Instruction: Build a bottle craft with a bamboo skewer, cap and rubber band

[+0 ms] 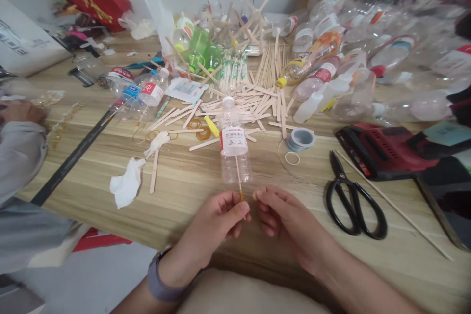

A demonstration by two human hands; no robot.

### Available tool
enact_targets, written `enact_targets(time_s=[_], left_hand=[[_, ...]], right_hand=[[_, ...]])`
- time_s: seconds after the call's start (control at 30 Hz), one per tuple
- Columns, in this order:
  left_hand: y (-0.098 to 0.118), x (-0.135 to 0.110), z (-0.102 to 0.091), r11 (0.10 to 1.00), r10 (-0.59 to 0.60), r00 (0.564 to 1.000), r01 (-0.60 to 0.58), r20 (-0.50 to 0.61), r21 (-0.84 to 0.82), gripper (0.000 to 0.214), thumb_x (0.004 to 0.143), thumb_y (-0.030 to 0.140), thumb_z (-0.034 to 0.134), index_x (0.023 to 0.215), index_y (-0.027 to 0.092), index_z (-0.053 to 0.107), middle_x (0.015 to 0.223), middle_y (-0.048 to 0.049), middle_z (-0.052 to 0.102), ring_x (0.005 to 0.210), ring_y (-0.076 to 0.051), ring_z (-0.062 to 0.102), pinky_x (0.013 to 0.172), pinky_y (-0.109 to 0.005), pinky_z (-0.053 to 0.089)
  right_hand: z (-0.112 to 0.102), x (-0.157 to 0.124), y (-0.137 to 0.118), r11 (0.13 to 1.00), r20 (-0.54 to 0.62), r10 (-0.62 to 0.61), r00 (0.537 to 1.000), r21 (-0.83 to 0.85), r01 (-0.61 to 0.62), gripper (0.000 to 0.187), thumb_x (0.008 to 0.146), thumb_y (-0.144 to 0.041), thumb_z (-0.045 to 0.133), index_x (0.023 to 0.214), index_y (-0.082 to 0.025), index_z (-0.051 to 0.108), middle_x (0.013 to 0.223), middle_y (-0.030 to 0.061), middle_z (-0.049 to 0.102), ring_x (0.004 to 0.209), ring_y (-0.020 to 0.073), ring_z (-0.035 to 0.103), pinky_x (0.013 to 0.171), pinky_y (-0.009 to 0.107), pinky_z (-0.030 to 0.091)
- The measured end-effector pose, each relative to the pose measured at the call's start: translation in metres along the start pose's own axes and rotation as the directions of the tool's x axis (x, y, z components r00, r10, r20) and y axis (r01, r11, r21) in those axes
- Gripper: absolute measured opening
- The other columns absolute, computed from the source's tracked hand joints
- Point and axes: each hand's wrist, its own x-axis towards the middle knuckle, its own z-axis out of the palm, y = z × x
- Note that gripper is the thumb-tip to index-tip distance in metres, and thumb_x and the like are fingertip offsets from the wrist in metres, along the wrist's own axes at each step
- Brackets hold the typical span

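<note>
A clear plastic bottle with a white and red label lies on the table, its white cap pointing away from me. A thin wooden stick runs from the bottle's bottom end toward me. An amber rubber band appears to be wound round the stick's near part. My left hand is closed, pinching the stick's near end between thumb and fingers. Just to its right, my right hand is closed with thumb and forefinger pressed together; whatever is between them is too small to make out.
Black scissors, a long skewer and a red power tool lie at right. Wooden craft sticks and loose rubber bands are behind the bottle, with many plastic bottles beyond. Another person's sleeve is at left.
</note>
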Motion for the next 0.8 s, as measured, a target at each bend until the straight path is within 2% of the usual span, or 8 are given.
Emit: enact_targets(time_s=[0.1, 0.2, 0.27, 0.37, 0.47, 0.6, 0.8], left_hand=[[-0.001, -0.001, 0.001, 0.997, -0.037, 0.998, 0.041, 0.051, -0.071, 0.033, 0.076, 0.048, 0.063, 0.072, 0.016, 0.053, 0.063, 0.0028, 0.057, 0.041, -0.004, 0.038, 0.038, -0.021, 0.016], [-0.002, -0.004, 0.001, 0.988, -0.073, 0.994, 0.084, 0.082, -0.129, 0.037, 0.075, 0.052, 0.062, 0.074, 0.016, 0.055, 0.062, 0.0023, 0.058, 0.038, -0.003, 0.038, 0.036, -0.020, 0.014], [-0.003, -0.006, 0.002, 0.981, -0.104, 0.990, 0.118, 0.095, -0.152, 0.040, 0.075, 0.055, 0.061, 0.075, 0.015, 0.056, 0.058, 0.0026, 0.057, 0.037, -0.003, 0.037, 0.036, -0.020, 0.015], [-0.004, -0.009, 0.002, 0.974, -0.120, 0.986, 0.139, 0.112, -0.181, 0.041, 0.075, 0.055, 0.062, 0.079, 0.014, 0.058, 0.057, 0.0024, 0.058, 0.036, -0.003, 0.037, 0.036, -0.020, 0.015], [-0.006, -0.010, 0.003, 0.971, -0.105, 0.984, 0.132, 0.142, -0.201, 0.040, 0.074, 0.053, 0.064, 0.083, 0.013, 0.060, 0.058, 0.0024, 0.058, 0.037, -0.003, 0.037, 0.035, -0.021, 0.015], [-0.011, -0.010, 0.004, 0.972, -0.084, 0.981, 0.119, 0.174, -0.204, 0.038, 0.077, 0.053, 0.063, 0.077, 0.015, 0.057, 0.056, 0.0028, 0.056, 0.038, -0.003, 0.037, 0.036, -0.021, 0.016], [-0.019, -0.007, 0.008, 0.964, -0.005, 0.993, 0.035, 0.116, -0.263, 0.041, 0.076, 0.055, 0.064, 0.069, 0.017, 0.052, 0.053, 0.0049, 0.051, 0.039, -0.003, 0.033, 0.039, -0.021, 0.019]], right_hand=[[0.001, 0.000, 0.002, 1.000, 0.017, -0.014, 1.000, -0.017, 0.015, 0.029, 0.068, -0.043, 0.074, 0.070, -0.018, 0.060, 0.052, -0.0065, 0.043, 0.047, 0.0071, 0.034, 0.042, 0.021, 0.031], [0.002, 0.001, 0.003, 0.999, 0.005, -0.012, 1.000, -0.037, 0.012, 0.035, 0.068, -0.047, 0.074, 0.081, -0.016, 0.064, 0.055, -0.0051, 0.049, 0.048, 0.0077, 0.037, 0.045, 0.021, 0.033], [0.003, 0.002, 0.002, 0.999, -0.004, -0.004, 1.000, -0.052, 0.004, 0.037, 0.069, -0.049, 0.074, 0.082, -0.016, 0.065, 0.056, -0.0051, 0.051, 0.048, 0.0071, 0.038, 0.046, 0.022, 0.032], [0.005, 0.004, 0.001, 0.996, 0.046, 0.010, 0.999, -0.088, -0.006, 0.039, 0.072, -0.054, 0.070, 0.077, -0.015, 0.064, 0.052, -0.0060, 0.049, 0.044, 0.0062, 0.039, 0.045, 0.022, 0.028], [0.008, 0.006, 0.001, 0.994, 0.097, 0.024, 0.995, -0.112, -0.013, 0.041, 0.074, -0.057, 0.067, 0.081, -0.016, 0.064, 0.047, -0.0080, 0.046, 0.040, 0.0069, 0.042, 0.044, 0.023, 0.027], [0.013, 0.007, 0.001, 0.992, 0.092, 0.025, 0.995, -0.126, -0.014, 0.041, 0.074, -0.057, 0.067, 0.083, -0.017, 0.064, 0.039, -0.0092, 0.046, 0.034, 0.0096, 0.046, 0.042, 0.023, 0.030], [0.016, 0.003, 0.007, 0.990, 0.096, 0.003, 0.995, -0.141, 0.010, 0.037, 0.076, -0.054, 0.065, 0.071, -0.017, 0.063, 0.040, -0.0058, 0.052, 0.036, 0.0106, 0.052, 0.043, 0.023, 0.035]])
